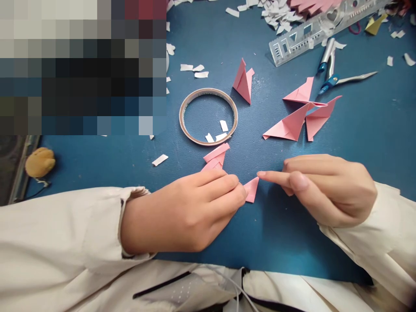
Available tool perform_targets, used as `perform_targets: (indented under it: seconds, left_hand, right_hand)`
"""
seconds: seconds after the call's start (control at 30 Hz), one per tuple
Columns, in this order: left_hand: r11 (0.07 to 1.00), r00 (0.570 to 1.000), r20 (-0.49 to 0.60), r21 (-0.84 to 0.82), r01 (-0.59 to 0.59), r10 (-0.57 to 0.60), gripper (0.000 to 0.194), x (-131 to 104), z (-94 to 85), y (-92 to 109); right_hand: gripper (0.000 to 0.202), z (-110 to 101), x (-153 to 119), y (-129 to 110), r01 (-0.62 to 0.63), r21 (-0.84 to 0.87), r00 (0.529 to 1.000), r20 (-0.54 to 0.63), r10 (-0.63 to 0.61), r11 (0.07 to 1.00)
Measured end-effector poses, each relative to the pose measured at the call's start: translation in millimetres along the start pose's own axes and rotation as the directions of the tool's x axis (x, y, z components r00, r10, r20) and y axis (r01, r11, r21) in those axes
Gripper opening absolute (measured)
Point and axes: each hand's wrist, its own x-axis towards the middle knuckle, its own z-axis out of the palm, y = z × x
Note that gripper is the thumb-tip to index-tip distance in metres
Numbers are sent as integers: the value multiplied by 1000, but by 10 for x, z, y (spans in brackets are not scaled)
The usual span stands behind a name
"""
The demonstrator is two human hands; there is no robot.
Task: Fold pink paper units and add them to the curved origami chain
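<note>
My left hand (195, 208) is closed, its fingertips pinching a small folded piece of pink paper (252, 190) that juts out to the right. With the index finger stretched out, my right hand (331, 186) touches or nearly touches the tip of that piece; its other fingers are curled in. Just beyond my left knuckles lies another pink folded paper (217, 157), partly covered by the hand. Farther off, one folded pink piece (243, 82) stands by itself, and several more folded pink pieces (292, 121) lie grouped at the right.
A thin tape roll (182, 117) lies flat on the blue tabletop (136, 160), with white paper scraps inside it. Back right are a clear ruler (292, 47), a blue-and-silver compass (333, 80) and a pile of scraps (279, 15). A yellow pompom (40, 162) sits far left.
</note>
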Motion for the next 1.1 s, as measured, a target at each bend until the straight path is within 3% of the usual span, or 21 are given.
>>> perform_targets:
  seconds: [0.1,0.2,0.53,0.7,0.83,0.97,1.1]
  left_hand:
    - [1000,1000,5,-11,12,-12,22,0,11,1]
    - [1000,1000,3,-1,7,-7,24,-11,14,-6]
    - [998,996,-58,36,-60,62,31,-15,-41,-46]
    - [998,994,-94,1,-63,63,14,-14,-4,-33]
    - [996,990,-109,-17,-86,84,13,-28,-12,-42]
    - [998,997,-36,21,-65,65,19,-25,5,-46]
    - [999,1000,23,33,-18,17,19,-6,28,-37]
  right_hand:
    - [30,32,25,16,207,-114,976,91,-197,972]
    - [25,70,34,47,325,-206,944,136,-302,923]
    - [24,82,37,40,365,-286,928,190,-321,886]
    - [22,89,17,14,429,-392,903,221,-369,814]
    - [20,89,-1,-26,490,-459,872,258,-417,741]
    - [19,87,-5,-53,541,-492,841,295,-454,682]
    - [21,91,-13,-48,533,-478,846,289,-449,698]
